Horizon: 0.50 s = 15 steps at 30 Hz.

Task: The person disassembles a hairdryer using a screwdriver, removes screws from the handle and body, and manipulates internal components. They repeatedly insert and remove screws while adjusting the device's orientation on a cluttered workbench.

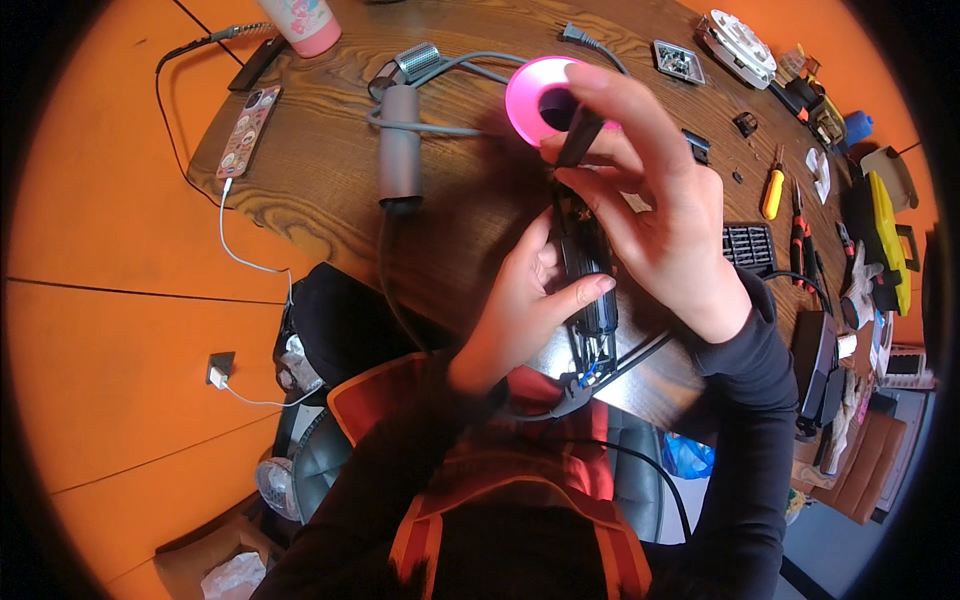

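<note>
My left hand (515, 310) grips a black, opened handheld device (592, 310), its thumb across the body, with wires exposed at the lower end where a grey cable joins it. My right hand (685, 230) is above it, fingers closed on a dark narrow piece (578, 138) at the device's upper end; whether that piece is attached is hidden. Behind my right fingers lies a pink ring-shaped object (520, 105). A grey cylindrical shell (400, 150) lies to the left with grey cable looped round it, beside a perforated silver part (418, 58).
The wooden table (280, 160) holds a phone (248, 135) charging, a cup (300, 20), a metal tray (678, 62), a yellow screwdriver (773, 185), pliers (800, 240), a bit case (750, 248), and several items along the right edge. A chair (635, 460) stands below.
</note>
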### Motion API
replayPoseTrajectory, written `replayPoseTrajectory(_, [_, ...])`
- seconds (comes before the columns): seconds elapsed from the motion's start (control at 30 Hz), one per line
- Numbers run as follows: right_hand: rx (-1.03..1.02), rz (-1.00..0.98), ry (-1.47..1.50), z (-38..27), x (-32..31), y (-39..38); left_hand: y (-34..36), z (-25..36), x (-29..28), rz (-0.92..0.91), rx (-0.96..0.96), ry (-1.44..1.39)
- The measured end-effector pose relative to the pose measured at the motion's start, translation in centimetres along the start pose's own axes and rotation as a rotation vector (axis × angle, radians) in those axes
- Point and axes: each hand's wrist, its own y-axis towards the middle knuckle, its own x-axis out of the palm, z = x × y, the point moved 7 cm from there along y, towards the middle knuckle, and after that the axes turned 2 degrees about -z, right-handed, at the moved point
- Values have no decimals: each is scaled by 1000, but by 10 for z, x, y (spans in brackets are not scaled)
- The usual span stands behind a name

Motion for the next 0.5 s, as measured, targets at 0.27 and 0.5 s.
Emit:
replayPoseTrajectory(0.27, [203,452,271,24,-58,-30,-2,-5,-4,18,-96,59])
replayPoseTrajectory(0.5, [473,502,379,54,-58,-51,-2,-3,-2,38,-124,67])
